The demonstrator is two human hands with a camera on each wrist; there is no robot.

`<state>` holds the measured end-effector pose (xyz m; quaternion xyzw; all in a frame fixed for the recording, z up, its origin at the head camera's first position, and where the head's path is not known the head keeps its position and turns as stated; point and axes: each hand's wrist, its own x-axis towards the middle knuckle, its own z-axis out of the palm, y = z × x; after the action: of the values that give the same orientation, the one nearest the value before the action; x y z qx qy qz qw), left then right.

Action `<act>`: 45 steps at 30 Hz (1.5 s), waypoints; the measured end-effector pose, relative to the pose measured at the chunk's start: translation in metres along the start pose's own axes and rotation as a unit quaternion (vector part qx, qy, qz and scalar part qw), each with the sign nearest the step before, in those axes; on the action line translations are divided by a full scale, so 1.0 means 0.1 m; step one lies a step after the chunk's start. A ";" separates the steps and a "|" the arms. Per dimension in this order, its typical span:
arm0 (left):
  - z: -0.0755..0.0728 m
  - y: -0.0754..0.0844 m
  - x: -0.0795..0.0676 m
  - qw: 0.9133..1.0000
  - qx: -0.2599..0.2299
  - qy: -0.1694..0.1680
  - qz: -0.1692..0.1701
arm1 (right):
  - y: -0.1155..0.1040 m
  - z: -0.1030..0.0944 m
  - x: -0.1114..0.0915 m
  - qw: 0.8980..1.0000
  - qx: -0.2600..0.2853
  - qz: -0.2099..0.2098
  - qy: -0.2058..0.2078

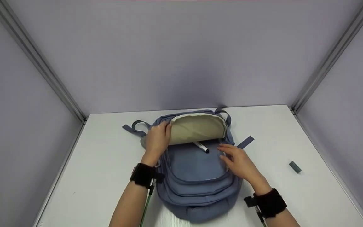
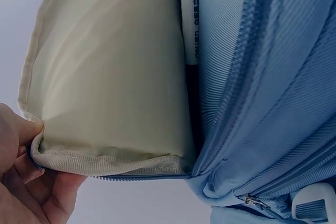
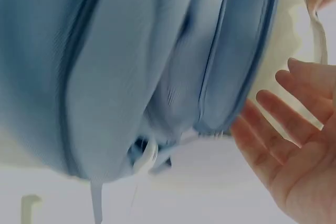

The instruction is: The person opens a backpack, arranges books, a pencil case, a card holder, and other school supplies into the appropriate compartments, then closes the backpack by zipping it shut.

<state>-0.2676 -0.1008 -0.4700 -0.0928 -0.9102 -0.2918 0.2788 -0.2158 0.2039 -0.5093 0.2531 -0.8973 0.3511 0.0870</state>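
Observation:
A blue backpack [image 1: 197,195] lies on the white table with its front pocket unzipped and the cream-lined flap [image 1: 197,127] folded up. My left hand [image 1: 158,138] pinches the flap's left edge between thumb and fingers. In the left wrist view, the flap's lining [image 2: 110,77] stands away from the pocket. A white marker with a black cap [image 1: 201,147] sticks out from under the flap, its far end hidden. My right hand [image 1: 239,160] is held at the pocket's right edge, fingers loosely extended and nothing in them; the right wrist view shows its fingertips [image 3: 265,98] beside the flap.
A small dark green block [image 1: 295,167] lies on the table to the right. Loose straps [image 1: 246,142] spread out from both sides of the backpack. Pale grey panels [image 1: 184,56] enclose the table at the back and both sides.

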 end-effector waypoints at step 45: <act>0.01 -0.04 -0.04 1.000 -0.002 -0.007 -0.006 | 1.47 -0.76 -0.88 0.879 -0.139 0.453 -0.043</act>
<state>-0.2664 -0.1036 -0.4746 -0.0898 -0.9121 -0.2946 0.2705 -0.2178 0.3814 -0.5688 -0.1812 -0.9562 0.2131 -0.0859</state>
